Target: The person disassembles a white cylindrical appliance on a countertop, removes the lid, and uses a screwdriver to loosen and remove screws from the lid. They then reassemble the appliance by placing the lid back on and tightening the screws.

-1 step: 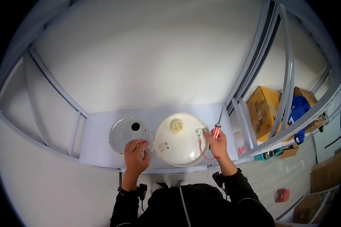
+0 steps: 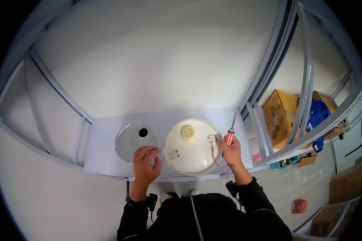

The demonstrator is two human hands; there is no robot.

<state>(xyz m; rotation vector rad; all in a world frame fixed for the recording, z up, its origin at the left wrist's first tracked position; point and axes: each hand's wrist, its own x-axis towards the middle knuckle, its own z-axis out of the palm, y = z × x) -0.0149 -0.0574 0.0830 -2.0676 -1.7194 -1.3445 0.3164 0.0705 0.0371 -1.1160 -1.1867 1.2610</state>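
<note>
My right hand (image 2: 231,154) grips a screwdriver (image 2: 229,137) with a red-and-white striped handle; its long metal shaft points up and away. It rests at the right side of a round cream plastic housing (image 2: 189,156), beside a small metal fitting (image 2: 212,139) with red wires hanging from it. The housing has a round ribbed cap (image 2: 188,132). My left hand (image 2: 147,164) is at the front right edge of a grey round disc (image 2: 128,144) with a dark hole, fingers curled; whatever they hold is too small to make out.
Both parts lie on a white bench (image 2: 97,148) inside a metal frame (image 2: 56,92). At the right are cardboard boxes (image 2: 280,116), blue cloth (image 2: 318,120) and a teal bin (image 2: 283,162). A red object (image 2: 299,206) sits on the floor.
My left hand has shifted slightly to the right, toward the cream housing. My right hand and the screwdriver look almost the same.
</note>
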